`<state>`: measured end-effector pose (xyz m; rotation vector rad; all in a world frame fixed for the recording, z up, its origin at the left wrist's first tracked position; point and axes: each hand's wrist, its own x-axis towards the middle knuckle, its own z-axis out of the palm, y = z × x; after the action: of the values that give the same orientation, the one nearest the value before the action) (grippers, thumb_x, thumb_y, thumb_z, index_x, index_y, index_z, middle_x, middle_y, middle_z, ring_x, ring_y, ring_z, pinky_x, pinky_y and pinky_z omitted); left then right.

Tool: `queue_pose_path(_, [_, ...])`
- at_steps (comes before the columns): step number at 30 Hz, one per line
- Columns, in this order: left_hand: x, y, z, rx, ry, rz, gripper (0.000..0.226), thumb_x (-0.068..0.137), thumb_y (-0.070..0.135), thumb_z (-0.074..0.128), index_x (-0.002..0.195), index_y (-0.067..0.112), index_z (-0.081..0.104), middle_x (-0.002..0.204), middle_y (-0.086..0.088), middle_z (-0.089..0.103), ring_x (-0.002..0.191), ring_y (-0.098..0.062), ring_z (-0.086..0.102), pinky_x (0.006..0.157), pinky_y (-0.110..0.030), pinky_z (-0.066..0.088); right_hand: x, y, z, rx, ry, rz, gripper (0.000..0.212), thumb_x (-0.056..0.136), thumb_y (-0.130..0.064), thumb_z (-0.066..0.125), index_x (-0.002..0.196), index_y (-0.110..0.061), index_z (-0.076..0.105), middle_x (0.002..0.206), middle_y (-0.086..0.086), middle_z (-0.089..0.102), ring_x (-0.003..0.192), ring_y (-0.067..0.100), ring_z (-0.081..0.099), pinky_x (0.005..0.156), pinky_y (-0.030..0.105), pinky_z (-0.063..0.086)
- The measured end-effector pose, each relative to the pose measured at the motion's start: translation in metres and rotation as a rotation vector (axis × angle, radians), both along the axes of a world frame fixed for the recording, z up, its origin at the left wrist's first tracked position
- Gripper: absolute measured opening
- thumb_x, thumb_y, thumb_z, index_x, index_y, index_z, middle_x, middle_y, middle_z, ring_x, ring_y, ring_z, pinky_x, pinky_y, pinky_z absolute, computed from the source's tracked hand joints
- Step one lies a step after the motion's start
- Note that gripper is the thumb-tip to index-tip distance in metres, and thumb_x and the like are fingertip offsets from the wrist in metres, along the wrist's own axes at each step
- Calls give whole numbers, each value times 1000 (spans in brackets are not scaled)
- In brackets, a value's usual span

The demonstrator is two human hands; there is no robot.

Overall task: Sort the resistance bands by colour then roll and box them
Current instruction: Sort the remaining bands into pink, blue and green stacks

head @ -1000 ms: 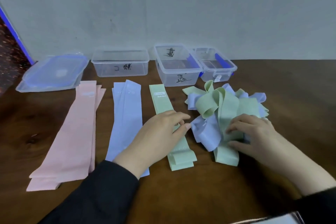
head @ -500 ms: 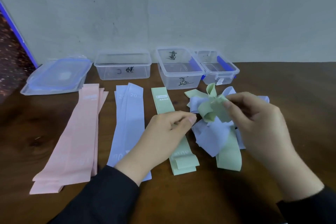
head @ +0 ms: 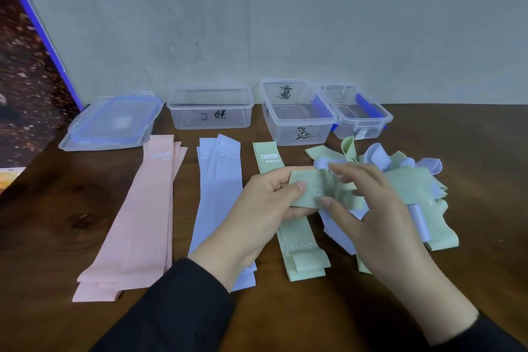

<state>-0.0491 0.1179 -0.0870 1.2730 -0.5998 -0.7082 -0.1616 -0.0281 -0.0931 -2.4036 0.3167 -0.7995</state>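
Held band: a green band (head: 307, 190), pinched at its end by the left hand (head: 265, 203) and also gripped by the right hand's (head: 368, 208) fingers (head: 327, 203), probably to draw it out of the tangle.
Tangle: green and lilac bands (head: 411, 188), heaped at 3 o'clock, unsorted.
Sorted piles: pink bands (head: 143, 217) at 9 o'clock, lilac bands (head: 218, 194), green pile (head: 300, 248) on the tabletop (head: 43, 223), flat for rolling.
Boxes: three clear boxes (head: 210, 107) at 12 o'clock, no bands inside; lids (head: 114, 120) stacked at 10 o'clock.

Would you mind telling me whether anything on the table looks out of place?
Only the tangled heap of green and lilac bands at the right: still mixed and crumpled, unlike the flat pink pile, lilac pile and green pile beside it.
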Motion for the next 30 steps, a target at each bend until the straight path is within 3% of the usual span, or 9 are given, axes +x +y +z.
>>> queue_pose_path(3, [1, 1, 2, 48, -124, 51, 22, 102, 8, 53, 116, 9, 70, 102, -7, 76, 95, -22, 74, 83, -32, 60, 5, -4, 8, 28, 118, 73, 70, 86, -25, 79, 143, -42, 42, 140, -25, 46, 132, -21, 32, 104, -1, 22])
queue_pose_path(6, [1, 5, 9, 108, -308, 120, 11, 101, 16, 58, 101, 19, 69, 89, -5, 75, 82, -23, 72, 72, -35, 60, 9, -6, 20, 158, 244, 90, 63, 87, -29, 78, 135, -51, 43, 123, -34, 53, 111, -32, 40, 88, -7, 27])
queue_pose_path(9, [5, 12, 25, 227, -613, 261, 13, 100, 30, 59, 88, 31, 63, 73, 4, 68, 64, -15, 63, 64, -29, 53, 12, -10, 30, 162, 235, 54, 20, 88, -34, 77, 100, -43, 64, 102, -20, 62, 99, -8, 55, 77, 1, 36])
queue_pose_path(12, [6, 16, 52, 214, -693, 285, 11, 98, 30, 62, 90, 30, 69, 65, 11, 61, 55, -8, 55, 56, -15, 41, 12, -13, 39, 127, 171, 68, 22, 88, -33, 76, 74, -28, 59, 93, -10, 59, 89, 3, 55, 76, 8, 38])
queue_pose_path(15, [8, 13, 79, 151, -691, 270, 7, 95, 24, 67, 90, 28, 69, 72, 12, 65, 56, -10, 56, 56, -17, 44, 13, -11, 46, 279, 125, 145, 24, 92, -38, 71, 88, -15, 62, 94, 4, 67, 93, 21, 64, 89, 35, 52])
queue_pose_path(17, [9, 12, 97, 121, -694, 249, 9, 94, 18, 68, 92, 26, 68, 74, 11, 66, 59, -12, 60, 58, -23, 49, 13, -7, 54, 467, 48, 219, 24, 95, -30, 69, 95, -8, 60, 91, 18, 70, 84, 36, 67, 78, 49, 55])
queue_pose_path(20, [10, 13, 118, 145, -747, 210, 7, 95, 14, 66, 95, 20, 68, 69, 12, 64, 62, -11, 61, 59, -27, 53, 12, -1, 66, 572, -50, 258, 17, 97, -17, 67, 102, -5, 56, 90, 23, 71, 74, 36, 67, 67, 42, 54])
queue_pose_path(25, [7, 15, 144, 202, -949, 269, 12, 97, 24, 64, 92, 16, 72, 65, 11, 58, 57, -2, 48, 56, -20, 38, 10, 6, 68, 698, -55, 309, 31, 96, -16, 68, 125, -23, 58, 101, 1, 78, 95, 21, 75, 85, 40, 61])
queue_pose_path(30, [7, 13, 162, 302, -1077, 381, 9, 94, 32, 68, 88, 26, 71, 63, 11, 56, 56, -5, 47, 53, -16, 34, 4, 9, 51, 618, 100, 340, 14, 94, -24, 70, 107, -23, 75, 101, -7, 78, 99, 14, 72, 96, 45, 57])
